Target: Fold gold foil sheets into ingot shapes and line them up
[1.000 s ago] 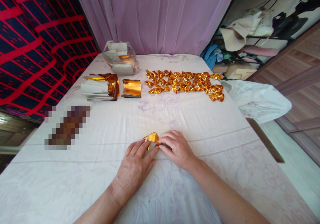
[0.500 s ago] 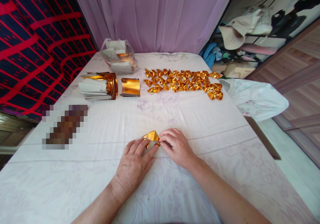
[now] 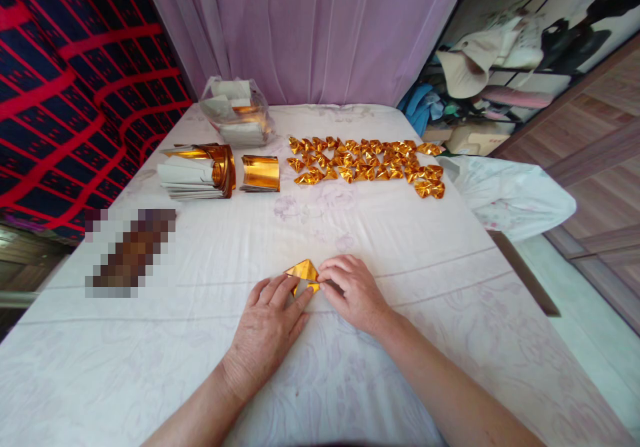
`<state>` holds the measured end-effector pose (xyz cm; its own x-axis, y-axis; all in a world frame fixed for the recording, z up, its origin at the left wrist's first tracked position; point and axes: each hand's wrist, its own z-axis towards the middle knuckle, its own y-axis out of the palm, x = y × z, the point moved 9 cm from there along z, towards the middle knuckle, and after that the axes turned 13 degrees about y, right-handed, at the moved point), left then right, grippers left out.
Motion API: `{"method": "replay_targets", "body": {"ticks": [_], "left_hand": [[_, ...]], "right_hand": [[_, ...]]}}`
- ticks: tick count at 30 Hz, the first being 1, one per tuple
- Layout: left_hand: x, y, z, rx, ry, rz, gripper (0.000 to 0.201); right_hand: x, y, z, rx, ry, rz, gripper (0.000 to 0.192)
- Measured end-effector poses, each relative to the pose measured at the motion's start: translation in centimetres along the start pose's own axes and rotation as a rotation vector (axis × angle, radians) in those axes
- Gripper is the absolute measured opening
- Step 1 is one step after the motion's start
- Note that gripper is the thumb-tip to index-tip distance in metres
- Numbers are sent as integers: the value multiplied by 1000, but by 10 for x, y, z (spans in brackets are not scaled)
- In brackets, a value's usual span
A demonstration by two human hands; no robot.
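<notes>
Between my hands is a partly folded sheet of gold foil paper (image 3: 303, 270), with a raised triangular flap at the back and a smaller gold part at the front. My left hand (image 3: 267, 320) has its fingertips on the paper's left and front, holding it against the table. From the right, my right hand (image 3: 354, 294) pinches the paper's right corner, thumb and fingers curled together. Its exact grip is partly hidden by the fingers. Farther back lie several rows of folded gold paper ingots (image 3: 367, 160). A small stack of gold foil sheets (image 3: 261, 174) stands left of them.
A larger stack of foil sheets (image 3: 195, 174) stands at the left, with a clear plastic bag of sheets (image 3: 237, 114) behind. A pixelated brown item (image 3: 135, 250) lies on the left of the cloth-covered table (image 3: 200, 380). A white bag (image 3: 520, 194) hangs past the right edge.
Both hands stay almost in place. The front gold part of the paper under my left fingertips has shifted slightly and catches the light differently.
</notes>
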<state>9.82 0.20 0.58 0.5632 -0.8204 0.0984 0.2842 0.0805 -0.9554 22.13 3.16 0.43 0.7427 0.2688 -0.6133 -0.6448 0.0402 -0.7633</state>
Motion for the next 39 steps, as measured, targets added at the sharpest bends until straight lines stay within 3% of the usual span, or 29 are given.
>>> {"method": "replay_targets", "body": {"ticks": [28,39], "left_hand": [[0,1,0,-20,-16,5,36],[-1,2,1,-38,-41,0,38]], "right_hand": [[1,2,0,31,60,-40,7],[-1,0,0,-30,21,7,12]]}}
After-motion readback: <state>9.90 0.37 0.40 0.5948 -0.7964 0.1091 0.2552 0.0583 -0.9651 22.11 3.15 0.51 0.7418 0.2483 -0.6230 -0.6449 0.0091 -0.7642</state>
